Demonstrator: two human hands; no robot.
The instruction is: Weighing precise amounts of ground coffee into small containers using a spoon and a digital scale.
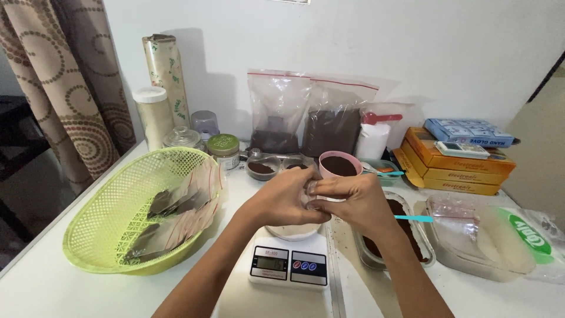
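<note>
Both forearms come up from the bottom edge and converge over the middle of the white table [53,282], wrists slightly bent so the hands meet knuckle to knuckle. The left hand [282,197] curls inward, its fingers folded toward the palm and its thumb side pressed toward the other hand. The right hand [353,200] mirrors it, fingers bent and fingertips [311,188] pinched together at the meeting point. Between the two sets of fingertips sits a small clear packet [307,197], mostly hidden; both hands are closed on it, though how it is pinched cannot be made out.

Directly beneath the grip stands a digital kitchen scale [288,265] with a white dish [292,231] on its platform. Just behind the grip is a pink cup [339,164] filled with dark brown powder. Below the right wrist lies a clear tray [406,235] holding more of the dark powder, with a turquoise spoon handle [414,218] sticking out beside the forearm. Farther right of the grip lies a stack of clear zip bags [465,227]. Left of the grip, a lime-green mesh basket [112,218] holds filled sachets [176,215]. Well behind the hands, two large zip bags of dark powder [312,118] lean against the wall.
</note>
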